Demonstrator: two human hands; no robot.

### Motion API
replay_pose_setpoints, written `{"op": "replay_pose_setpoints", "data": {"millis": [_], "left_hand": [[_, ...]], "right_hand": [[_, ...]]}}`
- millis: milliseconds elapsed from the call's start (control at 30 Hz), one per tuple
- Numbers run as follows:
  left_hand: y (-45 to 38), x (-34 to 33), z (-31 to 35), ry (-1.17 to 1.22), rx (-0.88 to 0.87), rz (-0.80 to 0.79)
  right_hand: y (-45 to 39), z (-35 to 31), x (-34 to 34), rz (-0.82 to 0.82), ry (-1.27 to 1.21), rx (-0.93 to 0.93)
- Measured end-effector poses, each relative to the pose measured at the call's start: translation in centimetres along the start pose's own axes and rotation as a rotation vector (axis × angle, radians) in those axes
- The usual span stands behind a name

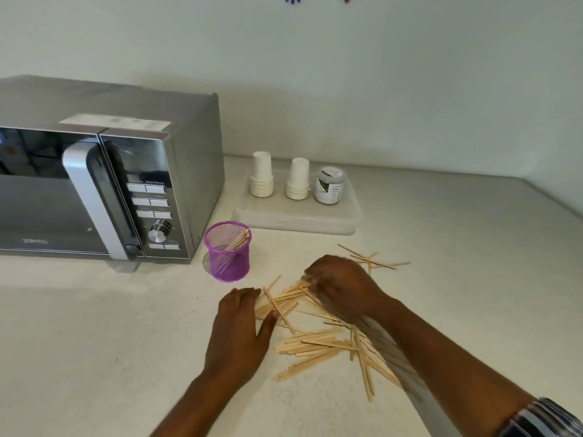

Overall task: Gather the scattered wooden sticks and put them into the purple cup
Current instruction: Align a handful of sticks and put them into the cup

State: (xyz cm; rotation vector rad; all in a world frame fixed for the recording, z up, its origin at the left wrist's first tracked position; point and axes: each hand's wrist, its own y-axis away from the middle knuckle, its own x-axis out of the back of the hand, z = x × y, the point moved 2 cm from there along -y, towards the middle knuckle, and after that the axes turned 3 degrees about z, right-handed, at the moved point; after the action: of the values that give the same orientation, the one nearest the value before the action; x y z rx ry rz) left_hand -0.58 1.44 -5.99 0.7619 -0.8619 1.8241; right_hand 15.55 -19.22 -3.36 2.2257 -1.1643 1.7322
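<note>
A loose pile of wooden sticks (318, 342) is seen scattered on the pale countertop (94, 342), spread from centre toward the near right, with a few stray ones lying farther off to the right. The purple cup (227, 251), a mesh holder, stands upright just left of and beyond the pile, beside the microwave (104, 184); several sticks are already leaned inside it. The left hand (241, 323) is laid flat on the left edge of the pile, fingers straight and together, thumb spread against the sticks. The right hand (339, 285) is curled over the far part of the pile, fingertips bunched on a cluster of sticks; the hand is motion-blurred, so a firm pinch cannot be confirmed. Behind, a clear plastic box (296, 217) carries two stacks of paper cups (262, 178) and a jar (329, 186).
</note>
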Motion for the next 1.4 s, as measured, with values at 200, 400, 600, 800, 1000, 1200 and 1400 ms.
{"op": "replay_pose_setpoints", "data": {"millis": [200,400,600,800,1000,1200,1400], "left_hand": [[-0.9,-1.1,3.5,-0.076,-0.01,-0.014],[0.0,-3.2,5.0,0.04,-0.138,-0.197],[1.1,-1.6,4.1,-0.141,-0.185,-0.248],[1.8,-0.1,4.0,-0.261,-0.177,-0.278],[1.2,-1.5,5.0,-0.165,-0.193,-0.201],[0.3,-2.3,5.4,-0.127,-0.187,-0.164],[0.3,-2.1,4.8,-0.198,-0.118,-0.128]], "right_hand": [[0.5,7.1,3.4,0.134,0.115,-0.475],[5.2,6.1,1.8,-0.066,0.075,-0.284],[9.5,3.9,5.0,-0.016,-0.109,-0.305],[12.4,1.6,5.1,-0.373,0.121,-0.256],[11.7,0.9,4.7,-0.209,0.092,-0.184],[11.2,1.1,4.6,-0.025,0.02,-0.189],[10.1,1.0,5.3,0.012,-0.026,-0.433]]}}
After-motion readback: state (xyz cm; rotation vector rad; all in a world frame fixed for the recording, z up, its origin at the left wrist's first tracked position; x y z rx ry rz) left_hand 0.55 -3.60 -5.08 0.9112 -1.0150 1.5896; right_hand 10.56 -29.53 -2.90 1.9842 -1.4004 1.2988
